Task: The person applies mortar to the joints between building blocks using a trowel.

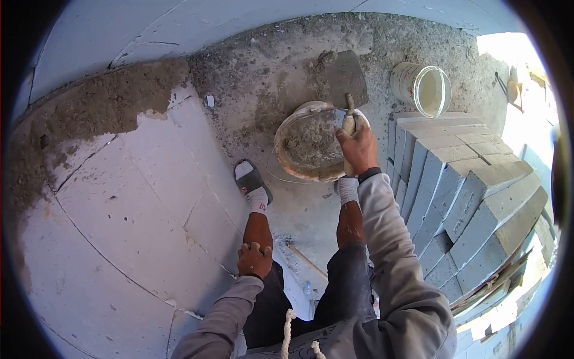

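My right hand [360, 148] is wrapped round the handle of a trowel [347, 75], just over the right rim of a bucket. The trowel's flat, broad grey blade points away from me, beyond the bucket's far edge. The round bucket [280, 157] stands on the floor between my feet, with thick grey mortar [311, 142] inside and mortar smeared on its wall. My left hand [255, 260] rests against my left leg near the knee. Its fingers are curled in, and I see nothing in them.
A white bucket [412, 84] stands tilted at the far right. Stacked pale blocks [466, 173] fill the right side. A white block wall [149, 221] is on the left, with grey-brown mortar [89, 107] along its far part. Another wall [239, 21] closes the far side.
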A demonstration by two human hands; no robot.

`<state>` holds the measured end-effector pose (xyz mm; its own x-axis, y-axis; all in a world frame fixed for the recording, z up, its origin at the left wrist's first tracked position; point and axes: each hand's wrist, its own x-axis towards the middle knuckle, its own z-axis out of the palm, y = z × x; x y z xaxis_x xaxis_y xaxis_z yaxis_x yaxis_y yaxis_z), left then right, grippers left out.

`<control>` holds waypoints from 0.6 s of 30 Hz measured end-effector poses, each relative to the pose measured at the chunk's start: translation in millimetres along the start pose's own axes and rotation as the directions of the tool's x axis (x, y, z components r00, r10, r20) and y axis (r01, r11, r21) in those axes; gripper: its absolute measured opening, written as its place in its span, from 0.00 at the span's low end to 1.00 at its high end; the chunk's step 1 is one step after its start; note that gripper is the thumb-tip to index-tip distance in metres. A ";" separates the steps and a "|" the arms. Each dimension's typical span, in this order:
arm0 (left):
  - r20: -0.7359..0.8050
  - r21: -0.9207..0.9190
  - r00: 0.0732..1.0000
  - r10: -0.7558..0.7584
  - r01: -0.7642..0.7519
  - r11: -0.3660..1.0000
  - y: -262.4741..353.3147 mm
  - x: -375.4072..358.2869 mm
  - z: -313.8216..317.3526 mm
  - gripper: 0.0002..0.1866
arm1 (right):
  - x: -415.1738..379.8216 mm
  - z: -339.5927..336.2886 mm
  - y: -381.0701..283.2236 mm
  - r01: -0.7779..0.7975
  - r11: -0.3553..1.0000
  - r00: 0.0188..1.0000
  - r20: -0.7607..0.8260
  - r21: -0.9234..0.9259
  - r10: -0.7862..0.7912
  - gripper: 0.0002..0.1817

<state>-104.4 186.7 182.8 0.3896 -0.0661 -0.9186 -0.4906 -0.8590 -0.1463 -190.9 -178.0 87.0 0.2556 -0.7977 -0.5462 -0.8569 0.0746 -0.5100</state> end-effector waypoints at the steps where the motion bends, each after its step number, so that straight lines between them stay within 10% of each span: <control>1: 0.003 0.003 1.000 -0.001 0.001 1.000 1.6 -0.3 1.1 0.23 | -2.8 7.1 5.7 0.115 0.964 0.976 -0.154 -0.240 -0.154 0.28; 6: -0.017 0.022 1.000 -0.010 0.010 1.000 10.1 -4.3 12.0 0.25 | -50.8 -6.9 49.1 0.072 0.955 0.979 -0.162 -0.289 -0.123 0.24; 11: 0.023 0.037 0.999 -0.037 0.036 0.999 16.4 -5.5 14.3 0.25 | -85.0 -22.5 98.7 0.047 0.777 0.976 0.196 -0.628 0.099 0.18; 18: 0.050 0.055 0.997 -0.062 0.060 0.997 22.3 -8.2 13.5 0.26 | -20.1 31.0 111.4 0.150 0.840 0.888 0.444 -0.522 0.117 0.15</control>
<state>-129.0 175.0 182.1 0.3796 0.0132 -0.9250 -0.5085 -0.8323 -0.2205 -277.7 -135.1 20.6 0.3256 -0.4345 -0.8397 -0.9148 -0.3694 -0.1635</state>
